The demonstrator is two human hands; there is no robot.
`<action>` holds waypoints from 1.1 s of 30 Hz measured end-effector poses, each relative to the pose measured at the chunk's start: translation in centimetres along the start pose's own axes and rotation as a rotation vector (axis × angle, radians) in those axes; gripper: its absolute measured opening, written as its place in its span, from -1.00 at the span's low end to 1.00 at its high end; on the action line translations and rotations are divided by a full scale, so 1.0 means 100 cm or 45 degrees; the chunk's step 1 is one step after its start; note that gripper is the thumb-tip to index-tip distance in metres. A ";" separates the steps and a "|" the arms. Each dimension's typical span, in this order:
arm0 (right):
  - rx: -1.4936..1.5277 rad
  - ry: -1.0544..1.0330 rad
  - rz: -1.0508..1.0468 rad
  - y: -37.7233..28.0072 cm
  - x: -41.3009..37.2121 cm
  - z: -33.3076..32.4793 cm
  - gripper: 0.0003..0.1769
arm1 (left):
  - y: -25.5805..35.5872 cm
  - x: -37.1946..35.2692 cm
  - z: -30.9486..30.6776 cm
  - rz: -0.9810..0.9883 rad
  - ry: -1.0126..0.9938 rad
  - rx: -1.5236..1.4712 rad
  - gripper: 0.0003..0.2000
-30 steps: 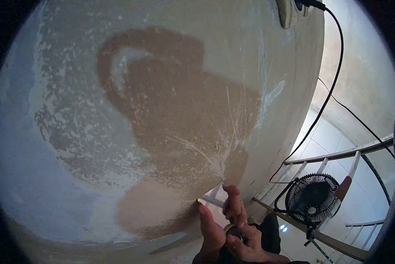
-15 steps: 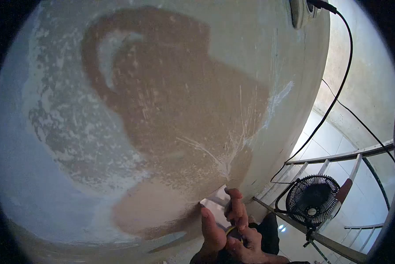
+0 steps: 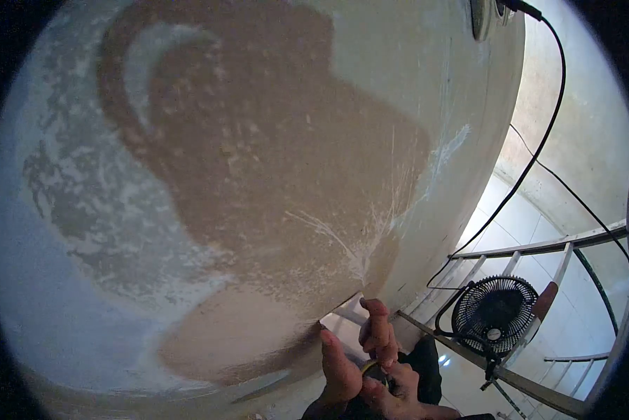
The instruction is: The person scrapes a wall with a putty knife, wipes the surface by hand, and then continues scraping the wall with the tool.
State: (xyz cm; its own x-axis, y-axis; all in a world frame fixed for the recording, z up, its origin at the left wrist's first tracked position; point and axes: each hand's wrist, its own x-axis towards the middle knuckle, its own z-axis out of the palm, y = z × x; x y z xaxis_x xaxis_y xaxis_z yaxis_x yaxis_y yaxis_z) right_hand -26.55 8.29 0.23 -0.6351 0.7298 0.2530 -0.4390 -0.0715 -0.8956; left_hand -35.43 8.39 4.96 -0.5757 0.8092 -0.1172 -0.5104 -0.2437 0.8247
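Note:
A scraper with a broad, shiny metal blade (image 3: 345,327) is held at the bottom centre, its front edge against the wall (image 3: 286,161). My left hand (image 3: 342,378) is closed at the left side of the tool, the thumb beside the blade. From the right, my right hand (image 3: 402,393) is wrapped around the handle, which the fingers mostly hide. Just above the blade, pale scratch lines (image 3: 360,255) fan out over a brown patch of the wall. Which hand the raised finger at the blade's right edge belongs to is hard to tell.
A black fan (image 3: 496,313) is fixed to a metal ladder (image 3: 531,392) on the right. A black cable (image 3: 558,91) hangs from a device (image 3: 484,17) at the top right. White tiles (image 3: 531,224) show beyond the ladder. Mottled grey and whitish areas cover the wall's left side.
The view has shifted slightly, so the wall's brown patch sits farther left and higher. Both hands keep their hold on the scraper, and its blade stays at about the same spot.

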 end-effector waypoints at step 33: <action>0.088 -0.025 0.111 -0.002 0.005 -0.002 -0.82 | 0.004 0.003 0.009 0.005 0.125 0.086 -0.18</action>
State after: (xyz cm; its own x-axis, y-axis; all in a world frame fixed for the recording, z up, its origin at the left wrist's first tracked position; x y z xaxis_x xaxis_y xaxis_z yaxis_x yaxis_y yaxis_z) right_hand -26.62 8.80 0.39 -0.6850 0.7053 0.1828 -0.4237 -0.1815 -0.8874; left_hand -35.21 8.99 5.81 -0.6392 0.7512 -0.1644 -0.4656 -0.2079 0.8603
